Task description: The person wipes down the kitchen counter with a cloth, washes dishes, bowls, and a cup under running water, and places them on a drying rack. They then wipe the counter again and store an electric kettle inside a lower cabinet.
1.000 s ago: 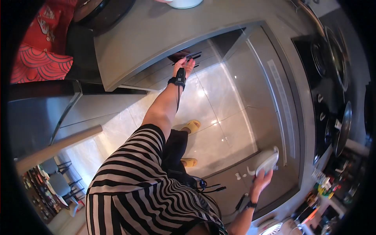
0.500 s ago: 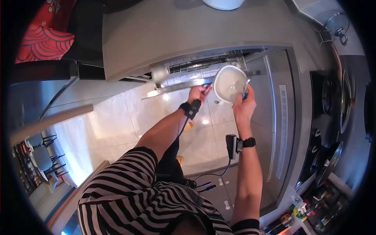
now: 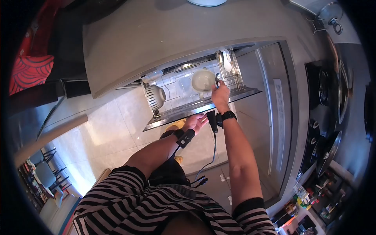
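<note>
From where I stand, the right hand (image 3: 220, 95) grasps a metal spoon (image 3: 217, 79) over the open drawer (image 3: 174, 115). The pale bowl (image 3: 202, 81) sits inside, just left of the spoon; a striped bowl (image 3: 154, 97) lies tilted at the left end. The left hand (image 3: 194, 123) is at the drawer's near edge, fingers loosely curled; whether it grips, I can't tell.

Open wire-rack drawer (image 3: 168, 118) — within it, a tilted striped bowl (image 3: 155, 97), a cream handled bowl (image 3: 202, 81) and, at right, a white spoon (image 3: 227, 63).
</note>
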{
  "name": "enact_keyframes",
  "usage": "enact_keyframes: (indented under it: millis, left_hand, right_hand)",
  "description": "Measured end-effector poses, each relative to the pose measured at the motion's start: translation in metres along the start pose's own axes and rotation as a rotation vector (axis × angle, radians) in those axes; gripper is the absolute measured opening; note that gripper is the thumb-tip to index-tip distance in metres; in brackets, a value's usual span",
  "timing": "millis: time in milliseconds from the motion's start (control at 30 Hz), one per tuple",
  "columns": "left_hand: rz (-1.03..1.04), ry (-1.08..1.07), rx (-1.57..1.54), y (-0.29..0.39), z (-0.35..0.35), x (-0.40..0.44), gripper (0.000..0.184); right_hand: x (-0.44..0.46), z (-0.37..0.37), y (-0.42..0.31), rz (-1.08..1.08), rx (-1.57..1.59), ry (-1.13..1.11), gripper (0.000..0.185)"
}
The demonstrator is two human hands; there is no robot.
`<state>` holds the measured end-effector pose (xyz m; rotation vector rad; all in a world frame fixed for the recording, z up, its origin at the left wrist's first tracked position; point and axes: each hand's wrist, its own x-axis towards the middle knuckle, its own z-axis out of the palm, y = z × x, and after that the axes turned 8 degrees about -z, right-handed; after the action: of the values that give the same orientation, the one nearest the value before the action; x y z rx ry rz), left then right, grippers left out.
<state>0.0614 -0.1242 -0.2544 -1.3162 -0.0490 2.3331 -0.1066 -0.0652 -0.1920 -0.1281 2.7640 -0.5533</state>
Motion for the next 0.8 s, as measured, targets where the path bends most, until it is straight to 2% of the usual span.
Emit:
enact_keyframes:
  millis: [133, 167, 267, 333, 400, 467, 500, 533, 567, 600, 633, 667, 700, 767, 800]
  left_hand:
    - [-0.015, -0.035, 0.012, 0.005, 0.009, -0.015, 0.02]
    - [-0.009, -0.042, 0.033, 0.007, 0.013, -0.02, 0.02]
    - [-0.029, -0.012, 0.05, 0.01, 0.017, -0.025, 0.021]
    - [-0.046, -0.034, 0.041, 0.018, 0.015, -0.022, 0.029]
    - [-0.059, -0.097, 0.035, 0.027, 0.008, -0.013, 0.035]
    - [-0.091, -0.086, 0.021, 0.043, 0.004, -0.003, 0.031]
    - [-0.128, -0.101, 0.0, 0.057, -0.001, 0.006, 0.033]
    - [-0.064, -0.101, -0.009, 0.069, 0.006, 0.003, 0.03]
    - [-0.014, -0.078, -0.006, 0.089, 0.01, 0.003, 0.024]
    - [-0.033, -0.263, 0.008, 0.118, -0.007, 0.023, 0.02]
    - [-0.039, -0.291, 0.023, 0.151, -0.011, 0.031, 0.021]
    - [-0.259, -0.367, -0.05, 0.201, -0.031, 0.059, 0.024]
    - [-0.013, -0.171, 0.317, 0.229, -0.007, 0.045, 0.023]
    - [-0.348, -0.367, 0.232, 0.318, 0.004, 0.083, 0.023]
    - [-0.411, -0.442, 0.263, 0.355, 0.015, 0.092, 0.024]
  right_hand:
    - [0.023, -0.015, 0.01, 0.008, 0.057, 0.132, 0.033]
    - [0.034, -0.02, 0.015, -0.085, 0.039, 0.126, 0.039]
    - [0.062, -0.027, 0.027, -0.095, 0.168, 0.155, 0.043]
    - [0.064, -0.037, 0.033, -0.164, 0.1, 0.183, 0.046]
    - [0.052, -0.043, 0.043, -0.204, 0.069, 0.268, 0.042]
    - [0.019, -0.048, 0.041, -0.113, 0.127, 0.217, 0.035]
    - [-0.006, -0.045, 0.044, -0.098, 0.184, 0.282, 0.032]
    - [-0.028, -0.037, 0.047, -0.188, 0.239, 0.303, 0.029]
    - [-0.058, -0.048, 0.02, -0.017, 0.423, 0.201, 0.03]
    - [-0.085, -0.026, 0.029, -0.009, 0.499, 0.221, 0.031]
    - [-0.111, -0.009, 0.026, 0.059, 0.544, 0.23, 0.031]
    - [-0.131, -0.003, 0.019, 0.113, 0.578, 0.21, 0.031]
    - [-0.152, 0.009, 0.017, 0.154, 0.588, 0.198, 0.03]
    - [-0.186, 0.026, 0.008, 0.332, 0.561, 0.204, 0.024]
    - [-0.203, 0.031, 0.004, 0.4, 0.587, 0.226, 0.023]
